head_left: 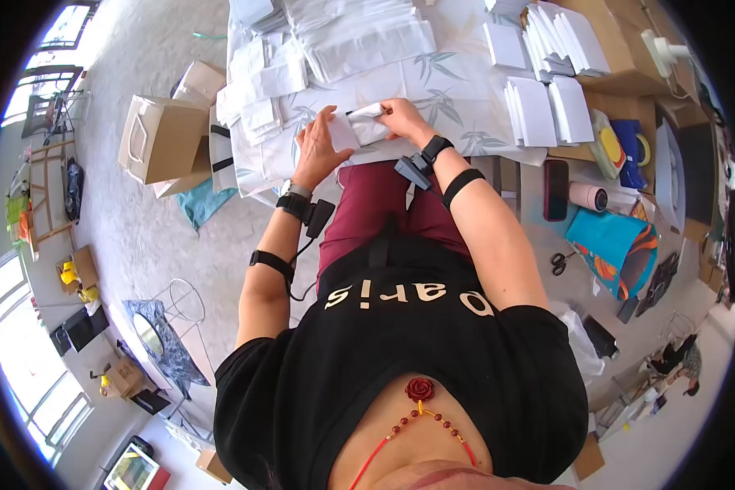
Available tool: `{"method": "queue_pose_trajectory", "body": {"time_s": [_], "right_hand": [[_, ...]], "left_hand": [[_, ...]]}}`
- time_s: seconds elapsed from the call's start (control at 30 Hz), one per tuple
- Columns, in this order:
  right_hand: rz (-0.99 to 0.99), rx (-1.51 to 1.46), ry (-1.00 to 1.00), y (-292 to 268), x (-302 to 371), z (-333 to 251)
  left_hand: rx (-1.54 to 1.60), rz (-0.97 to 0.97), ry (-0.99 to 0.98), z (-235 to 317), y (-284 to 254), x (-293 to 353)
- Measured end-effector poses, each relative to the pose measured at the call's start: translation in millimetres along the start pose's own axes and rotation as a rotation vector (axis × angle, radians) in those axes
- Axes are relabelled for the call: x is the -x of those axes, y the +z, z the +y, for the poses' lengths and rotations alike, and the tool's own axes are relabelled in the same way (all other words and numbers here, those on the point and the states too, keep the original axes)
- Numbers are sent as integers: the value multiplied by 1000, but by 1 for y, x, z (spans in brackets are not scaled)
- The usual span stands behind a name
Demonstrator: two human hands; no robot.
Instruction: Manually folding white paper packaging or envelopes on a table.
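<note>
At the near edge of the table, my left hand [322,153] holds a flat white box [342,132] between thumb and fingers. Its far end meets a thin, crinkled white plastic bag [369,129]. My right hand [407,120] pinches the bag's right side, fingers bent over its edge. How far the box sits inside the bag I cannot tell. Beyond my left hand lie piles of flat white bags [367,53]. To the right of my right hand stand rows of white boxes [535,113], several packed side by side.
A patterned white cloth [457,86] covers the table. Cardboard boxes [171,139] stand on the floor at left, and an open carton [621,41] is at far right. Right of me are a phone [556,189], a pink cup [588,196], scissors [560,262] and a teal bag [612,249].
</note>
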State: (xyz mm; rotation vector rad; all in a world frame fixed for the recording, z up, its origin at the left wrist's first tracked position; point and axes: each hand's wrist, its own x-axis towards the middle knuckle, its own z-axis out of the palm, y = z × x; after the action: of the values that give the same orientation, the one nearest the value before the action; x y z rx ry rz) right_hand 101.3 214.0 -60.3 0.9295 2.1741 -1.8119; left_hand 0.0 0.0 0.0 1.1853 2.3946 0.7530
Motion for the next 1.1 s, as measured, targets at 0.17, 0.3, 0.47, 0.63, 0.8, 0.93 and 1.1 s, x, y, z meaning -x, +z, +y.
{"method": "queue_pose_trajectory", "body": {"time_s": [0.17,0.3,0.47,0.63,0.8,0.93,1.1], "right_hand": [[52,120,56,-17,11,-15],[46,64,123,-16,13,-25],[91,-6,62,-11,10,-13],[87,17,68,7,7,-22],[180,89,11,26,6,-21],[92,38,66,20,11,-30],[-65,-90,117,13,10,-29]], "left_hand": [[42,40,30,-1,13,-4],[44,25,37,3,9,-4],[-47,6,86,5,10,-1],[-59,25,87,-4,10,1],[-92,-14,96,1,10,-5],[-90,4,99,-6,10,-1],[-76,30,106,-8,9,2]]}}
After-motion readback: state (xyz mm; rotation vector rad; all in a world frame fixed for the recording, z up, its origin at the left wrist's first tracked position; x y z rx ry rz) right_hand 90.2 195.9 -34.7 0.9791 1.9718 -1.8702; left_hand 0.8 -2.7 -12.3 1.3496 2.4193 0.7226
